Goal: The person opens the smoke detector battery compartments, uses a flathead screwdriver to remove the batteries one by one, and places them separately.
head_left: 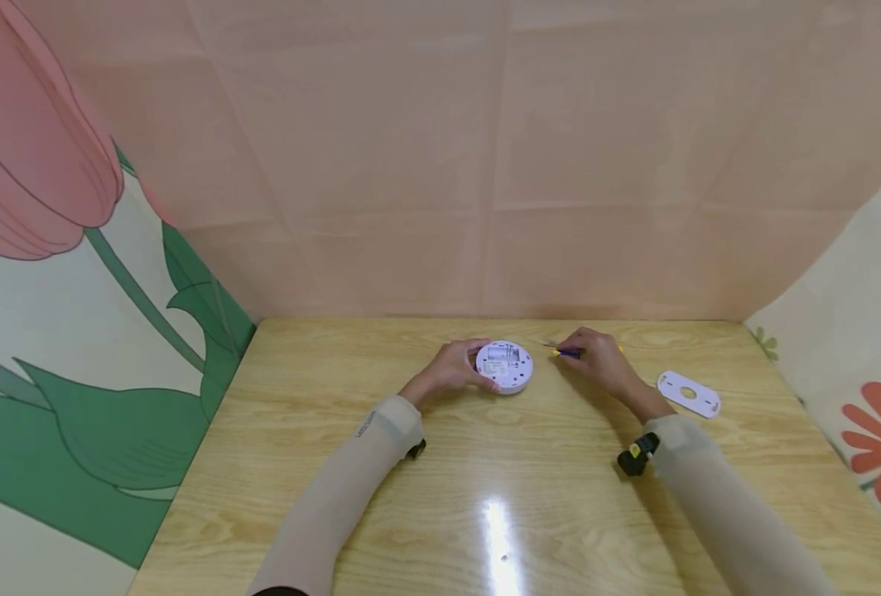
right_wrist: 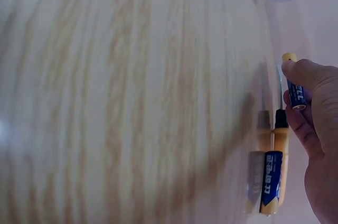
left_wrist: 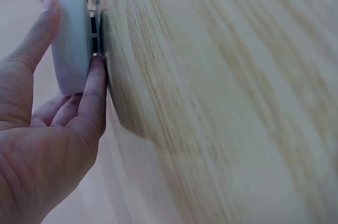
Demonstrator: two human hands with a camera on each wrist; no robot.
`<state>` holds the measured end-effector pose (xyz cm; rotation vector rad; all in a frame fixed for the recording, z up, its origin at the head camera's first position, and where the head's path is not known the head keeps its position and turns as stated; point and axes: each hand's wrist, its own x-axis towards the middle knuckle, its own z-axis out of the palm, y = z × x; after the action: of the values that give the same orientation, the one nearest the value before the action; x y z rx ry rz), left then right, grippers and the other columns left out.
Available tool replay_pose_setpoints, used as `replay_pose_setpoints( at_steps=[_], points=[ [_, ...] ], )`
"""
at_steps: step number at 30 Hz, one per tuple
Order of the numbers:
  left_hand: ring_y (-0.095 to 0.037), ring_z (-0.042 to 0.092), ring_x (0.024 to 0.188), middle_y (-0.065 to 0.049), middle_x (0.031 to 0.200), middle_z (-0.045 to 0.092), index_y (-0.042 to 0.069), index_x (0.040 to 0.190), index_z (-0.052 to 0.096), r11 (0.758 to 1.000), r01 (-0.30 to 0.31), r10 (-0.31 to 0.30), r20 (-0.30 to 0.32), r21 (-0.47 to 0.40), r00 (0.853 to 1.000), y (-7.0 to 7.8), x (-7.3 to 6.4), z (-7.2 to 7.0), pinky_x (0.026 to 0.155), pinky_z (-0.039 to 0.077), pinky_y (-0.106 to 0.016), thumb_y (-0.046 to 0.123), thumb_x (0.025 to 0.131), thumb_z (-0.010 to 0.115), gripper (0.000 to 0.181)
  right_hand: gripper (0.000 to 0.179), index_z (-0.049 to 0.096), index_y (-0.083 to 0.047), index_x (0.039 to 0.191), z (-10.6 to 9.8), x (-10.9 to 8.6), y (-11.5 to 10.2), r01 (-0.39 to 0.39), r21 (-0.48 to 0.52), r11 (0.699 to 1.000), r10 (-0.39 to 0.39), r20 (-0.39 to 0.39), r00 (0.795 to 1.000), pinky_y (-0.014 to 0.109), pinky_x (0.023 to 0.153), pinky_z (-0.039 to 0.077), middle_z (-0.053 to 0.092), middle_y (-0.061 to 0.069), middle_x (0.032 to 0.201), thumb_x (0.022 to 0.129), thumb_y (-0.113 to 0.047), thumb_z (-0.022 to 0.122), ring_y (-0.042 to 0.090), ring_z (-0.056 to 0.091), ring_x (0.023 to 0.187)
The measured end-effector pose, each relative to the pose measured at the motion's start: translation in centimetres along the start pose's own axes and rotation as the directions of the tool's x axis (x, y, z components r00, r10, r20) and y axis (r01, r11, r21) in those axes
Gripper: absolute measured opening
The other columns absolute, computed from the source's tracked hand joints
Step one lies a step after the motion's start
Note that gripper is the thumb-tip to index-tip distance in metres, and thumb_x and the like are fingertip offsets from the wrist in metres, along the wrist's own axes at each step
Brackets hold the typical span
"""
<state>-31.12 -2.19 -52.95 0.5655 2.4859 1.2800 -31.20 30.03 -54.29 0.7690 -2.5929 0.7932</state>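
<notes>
My left hand grips a round white device by its edge, thumb on one side and fingers on the other. Its back, with an uncovered battery compartment, faces up in the head view. To the right, my right hand pinches a blue-and-yellow battery between thumb and fingers, just above the table. Under that hand lies a screwdriver with a yellow-orange handle. A second battery rests beside its handle.
A white oblong plate with a central hole lies on the wooden table, right of my right hand. Behind the table hangs a pinkish backdrop; flower-printed cloth borders the sides.
</notes>
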Motion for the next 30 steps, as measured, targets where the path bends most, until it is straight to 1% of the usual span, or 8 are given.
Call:
replay_pose_setpoints(
  at_steps=[3,7,12,15,22,30],
  points=[
    [-0.022,0.050,0.146,-0.004,0.155,0.059,0.014,0.154,0.056,1.000,-0.001,0.001,0.000,0.003,1.000,0.0,0.0,0.0,0.125,0.034,-0.038,0.030,0.070,0.101,0.096,0.017,0.082,0.002,0.101,0.1,-0.2,0.3,-0.022,-0.014,1.000,0.022,0.021,1.000,0.042,0.070,0.059,0.074,0.013,0.096,0.085,0.003,0.086,0.028,0.071,0.084],
    [-0.022,0.050,0.146,-0.004,0.155,0.058,0.013,0.154,0.056,1.000,-0.004,0.004,0.003,0.006,1.000,-0.1,0.0,0.0,0.125,0.034,-0.038,0.030,0.070,0.101,0.097,0.016,0.082,0.001,0.103,0.1,-0.4,0.6,-0.057,-0.024,0.998,0.058,0.047,0.997,0.036,0.068,0.056,0.074,0.013,0.098,0.087,0.000,0.085,0.026,0.069,0.082],
    [-0.022,0.050,0.147,-0.004,0.155,0.058,0.013,0.154,0.055,1.000,-0.004,0.004,0.006,-0.002,1.000,-0.2,0.0,0.1,0.125,0.034,-0.037,0.030,0.071,0.101,0.097,0.015,0.082,0.000,0.103,0.1,-0.8,0.9,-0.065,-0.037,0.997,0.068,0.059,0.996,0.032,0.065,0.052,0.073,0.013,0.098,0.089,-0.003,0.085,0.023,0.065,0.079],
    [-0.021,0.051,0.146,-0.004,0.155,0.058,0.012,0.154,0.055,1.000,-0.006,0.006,0.011,-0.019,1.000,-0.2,0.0,0.1,0.125,0.035,-0.035,0.029,0.071,0.101,0.097,0.014,0.082,0.000,0.102,0.1,-1.0,1.1,-0.059,-0.049,0.997,0.062,0.058,0.996,0.034,0.065,0.052,0.073,0.013,0.097,0.088,-0.003,0.085,0.023,0.065,0.077],
    [-0.020,0.052,0.145,-0.005,0.155,0.058,0.012,0.155,0.055,0.999,-0.010,0.011,0.017,-0.032,1.000,-0.3,0.0,0.1,0.124,0.036,-0.034,0.028,0.071,0.101,0.097,0.015,0.082,0.000,0.102,0.1,-1.2,1.1,-0.056,-0.063,0.996,0.060,0.056,0.997,0.047,0.072,0.058,0.074,0.013,0.099,0.088,-0.002,0.085,0.028,0.071,0.084],
    [-0.020,0.052,0.145,-0.004,0.154,0.059,0.014,0.154,0.055,1.000,-0.009,0.009,0.010,-0.008,1.000,-0.3,0.1,-0.1,0.124,0.035,-0.036,0.030,0.071,0.101,0.096,0.017,0.081,-0.001,0.104,0.1,-1.1,1.2,-0.045,-0.062,0.997,0.049,0.064,0.997,0.044,0.071,0.057,0.075,0.012,0.099,0.087,-0.001,0.085,0.026,0.070,0.083]
  ],
)
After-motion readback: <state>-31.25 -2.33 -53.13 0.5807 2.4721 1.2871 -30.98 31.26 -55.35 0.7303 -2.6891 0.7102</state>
